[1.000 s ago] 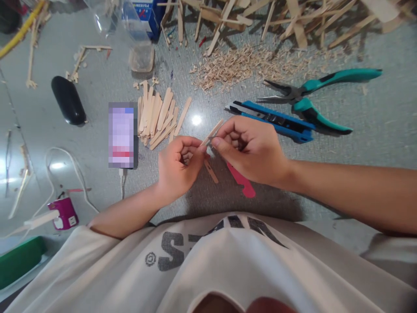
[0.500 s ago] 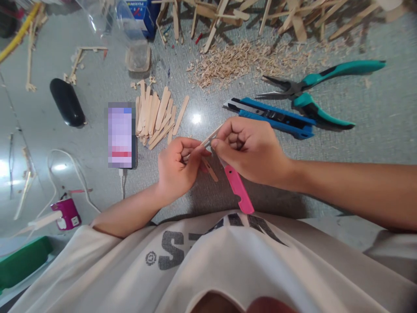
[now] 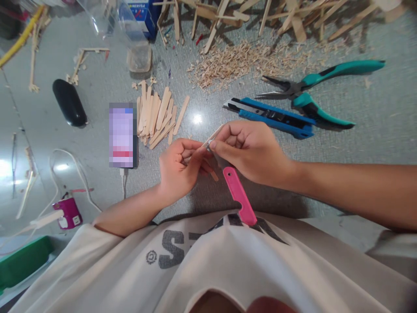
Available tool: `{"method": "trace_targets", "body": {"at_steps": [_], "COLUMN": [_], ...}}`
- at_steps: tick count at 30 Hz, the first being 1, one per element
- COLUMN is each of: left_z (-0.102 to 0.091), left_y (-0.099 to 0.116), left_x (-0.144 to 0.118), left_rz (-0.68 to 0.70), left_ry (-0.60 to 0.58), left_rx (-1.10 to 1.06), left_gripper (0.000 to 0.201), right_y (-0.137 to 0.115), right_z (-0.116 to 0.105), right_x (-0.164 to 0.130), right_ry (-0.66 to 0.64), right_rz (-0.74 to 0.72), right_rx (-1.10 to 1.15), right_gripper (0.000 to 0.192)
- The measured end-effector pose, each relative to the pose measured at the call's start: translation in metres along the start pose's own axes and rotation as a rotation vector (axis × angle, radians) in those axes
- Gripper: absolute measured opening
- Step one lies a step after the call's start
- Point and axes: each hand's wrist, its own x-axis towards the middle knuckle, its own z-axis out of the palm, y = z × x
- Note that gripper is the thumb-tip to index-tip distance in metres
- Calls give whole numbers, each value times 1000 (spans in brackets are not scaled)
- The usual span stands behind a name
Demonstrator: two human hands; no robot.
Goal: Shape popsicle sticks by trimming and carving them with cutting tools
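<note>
My left hand [image 3: 182, 167] is closed in a pinch on a thin wooden craft stick [image 3: 214, 134], which slants up to the right toward my other hand. Below the left fingers pokes out the rounded end of another craft stick [image 3: 214, 175]. My right hand [image 3: 250, 145] is closed around the blade end of a folding knife with a pink handle [image 3: 239, 195]. The handle hangs down toward my shirt, and the fingers hide most of the blade. A small bit of metal shows by the right thumb, close to the stick; whether they touch, I cannot tell.
Craft sticks [image 3: 156, 111] lie piled beside a phone [image 3: 121, 135] on a cable. Beyond my right hand are a blue utility knife [image 3: 273, 116] and teal-handled pliers [image 3: 298, 89]. Wood shavings [image 3: 228, 63] and a black case [image 3: 69, 102] lie farther off.
The pink handle has swung slightly down toward my shirt. My right hand has shifted a little lower and left, with the metal bit closer to my left fingertips.
</note>
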Motion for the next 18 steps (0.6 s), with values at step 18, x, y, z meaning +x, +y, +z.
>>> {"method": "trace_targets", "body": {"at_steps": [18], "left_z": [-1], "left_y": [-2], "left_x": [1], "left_rz": [59], "left_ry": [5], "left_rx": [35], "left_gripper": [37], "right_y": [-2], "right_z": [4], "right_x": [-1], "right_ry": [65], "right_rz": [-27], "right_rx": [62], "right_gripper": [30]}}
